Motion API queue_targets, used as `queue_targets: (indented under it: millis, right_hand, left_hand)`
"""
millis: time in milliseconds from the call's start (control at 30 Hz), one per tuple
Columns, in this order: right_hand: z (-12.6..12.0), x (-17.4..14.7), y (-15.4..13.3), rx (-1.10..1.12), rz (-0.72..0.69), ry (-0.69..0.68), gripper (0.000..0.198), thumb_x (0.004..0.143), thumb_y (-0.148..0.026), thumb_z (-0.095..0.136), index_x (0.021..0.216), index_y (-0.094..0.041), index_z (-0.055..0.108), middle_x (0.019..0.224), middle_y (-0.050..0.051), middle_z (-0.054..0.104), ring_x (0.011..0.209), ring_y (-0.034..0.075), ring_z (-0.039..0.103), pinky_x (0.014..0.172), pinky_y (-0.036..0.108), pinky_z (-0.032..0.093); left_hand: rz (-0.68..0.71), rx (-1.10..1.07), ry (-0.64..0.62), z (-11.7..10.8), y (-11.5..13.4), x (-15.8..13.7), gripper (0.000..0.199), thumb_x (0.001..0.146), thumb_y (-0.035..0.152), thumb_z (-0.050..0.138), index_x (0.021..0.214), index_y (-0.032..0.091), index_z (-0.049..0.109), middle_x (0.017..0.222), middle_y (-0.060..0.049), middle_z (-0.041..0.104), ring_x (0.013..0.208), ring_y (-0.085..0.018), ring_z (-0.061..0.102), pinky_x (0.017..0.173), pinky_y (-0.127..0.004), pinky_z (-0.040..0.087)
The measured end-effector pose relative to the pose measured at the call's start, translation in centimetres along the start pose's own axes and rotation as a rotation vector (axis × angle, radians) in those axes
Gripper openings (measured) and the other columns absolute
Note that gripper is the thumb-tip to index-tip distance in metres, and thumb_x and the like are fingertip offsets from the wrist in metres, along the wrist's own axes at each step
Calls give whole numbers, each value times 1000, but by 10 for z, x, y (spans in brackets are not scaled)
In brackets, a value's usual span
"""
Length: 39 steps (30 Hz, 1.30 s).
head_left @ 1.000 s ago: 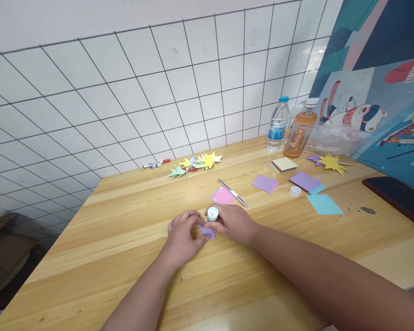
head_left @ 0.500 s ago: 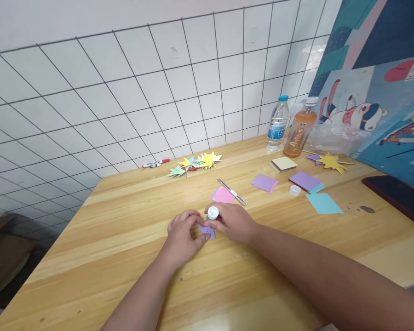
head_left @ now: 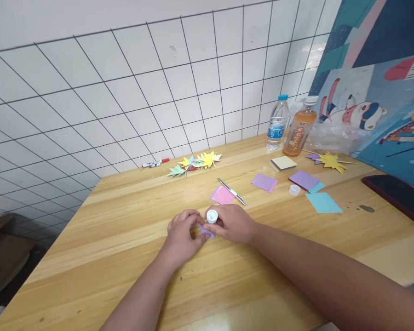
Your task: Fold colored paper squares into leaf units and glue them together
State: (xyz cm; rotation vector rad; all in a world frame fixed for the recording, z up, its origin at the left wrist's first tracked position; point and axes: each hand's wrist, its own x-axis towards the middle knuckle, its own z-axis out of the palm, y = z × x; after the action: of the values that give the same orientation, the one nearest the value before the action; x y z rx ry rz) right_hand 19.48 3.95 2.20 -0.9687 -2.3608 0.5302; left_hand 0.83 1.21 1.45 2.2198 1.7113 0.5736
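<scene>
My right hand is wrapped round a glue stick, its white round end facing up. The stick stands over a small purple paper on the table, and the hand hides where its lower end meets the paper. With thumb and fingers at the paper's edges, my left hand holds it down. Just beyond the hands lie pink and purple paper squares with a utility knife across them.
Folded paper leaves and markers lie by the tiled wall. To the right are paper stacks, a white cap, a blue sheet, a water bottle, an orange drink bottle and a dark phone.
The glue stick has shifted slightly down and toward me over the purple paper, and my right hand with it. My left hand stays in place.
</scene>
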Motion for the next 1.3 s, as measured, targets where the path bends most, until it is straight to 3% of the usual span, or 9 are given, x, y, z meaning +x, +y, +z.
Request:
queue_targets:
  millis: [1300]
  right_hand:
    - [-1,0,1,5,-18,-9,28,83,-45,52,83,-18,54,63,-2,57,61,12,50,54,22,27]
  left_hand:
    - [9,-8,4,1,0,0,16,69,35,62,83,27,63,107,0,59,102,-24,53,87,-38,39]
